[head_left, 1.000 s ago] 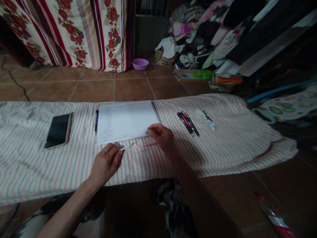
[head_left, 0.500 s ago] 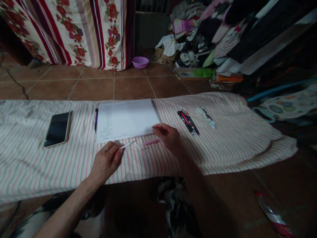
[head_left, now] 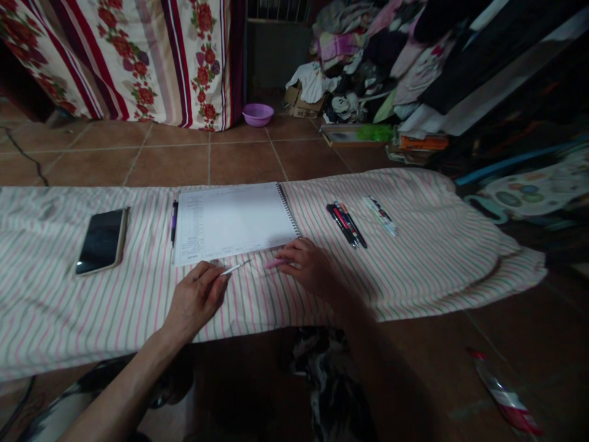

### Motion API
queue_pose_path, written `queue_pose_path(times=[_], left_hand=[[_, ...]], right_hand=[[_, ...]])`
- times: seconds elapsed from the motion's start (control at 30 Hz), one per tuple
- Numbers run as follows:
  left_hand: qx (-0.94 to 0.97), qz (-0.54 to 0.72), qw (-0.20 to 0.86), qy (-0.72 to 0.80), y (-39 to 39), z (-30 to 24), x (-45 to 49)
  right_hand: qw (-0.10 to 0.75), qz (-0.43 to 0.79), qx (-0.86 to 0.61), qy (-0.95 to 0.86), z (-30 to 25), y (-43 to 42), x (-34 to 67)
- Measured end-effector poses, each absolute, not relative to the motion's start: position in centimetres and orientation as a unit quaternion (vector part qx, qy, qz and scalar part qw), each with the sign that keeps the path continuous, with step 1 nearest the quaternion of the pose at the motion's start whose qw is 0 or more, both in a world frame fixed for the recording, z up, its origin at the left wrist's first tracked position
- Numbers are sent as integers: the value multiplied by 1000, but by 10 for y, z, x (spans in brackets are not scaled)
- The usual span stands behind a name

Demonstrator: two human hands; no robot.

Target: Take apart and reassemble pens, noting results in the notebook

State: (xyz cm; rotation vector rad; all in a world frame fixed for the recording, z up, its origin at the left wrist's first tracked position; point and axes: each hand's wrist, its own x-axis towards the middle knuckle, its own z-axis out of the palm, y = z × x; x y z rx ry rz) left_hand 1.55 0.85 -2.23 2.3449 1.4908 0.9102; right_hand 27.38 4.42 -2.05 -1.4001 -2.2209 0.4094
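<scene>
Between the thumb and fingers of my left hand [head_left: 197, 294] is a slim white pen-like stick [head_left: 231, 269], its thin dark tip pointing right. My right hand [head_left: 306, 267] has its fingertips closed on the right end of a short pink pen-like tube [head_left: 274, 263], which lies on the cloth; the fingers hide that end. Just beyond both hands lies an open spiral notebook [head_left: 239, 218], mostly blank, with printed columns at its left and lower edges. A purple and black pen [head_left: 173, 224] rests along its left side.
The striped cloth [head_left: 414, 258] covers the low surface. A phone [head_left: 102, 240] lies at left. Several dark pens [head_left: 346, 224] and some white pens [head_left: 381, 215] lie at right. A purple basin [head_left: 257, 115] and a bottle [head_left: 504, 393] are on the tiled floor.
My right hand has moved down from the notebook's lower right corner to the pink tube and closed its fingertips on it. My left hand keeps the white stick in nearly the same place.
</scene>
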Motion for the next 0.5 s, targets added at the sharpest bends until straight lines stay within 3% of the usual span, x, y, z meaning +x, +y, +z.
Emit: queue_pose_path(times=[0.17,0.5], left_hand=[[802,308,102,501,9,-23,15],[808,308,116,489,8,-25,16]], right_hand=[[231,149,-516,-811,-21,45,269],[299,195,-480,-801,-20,44,260]])
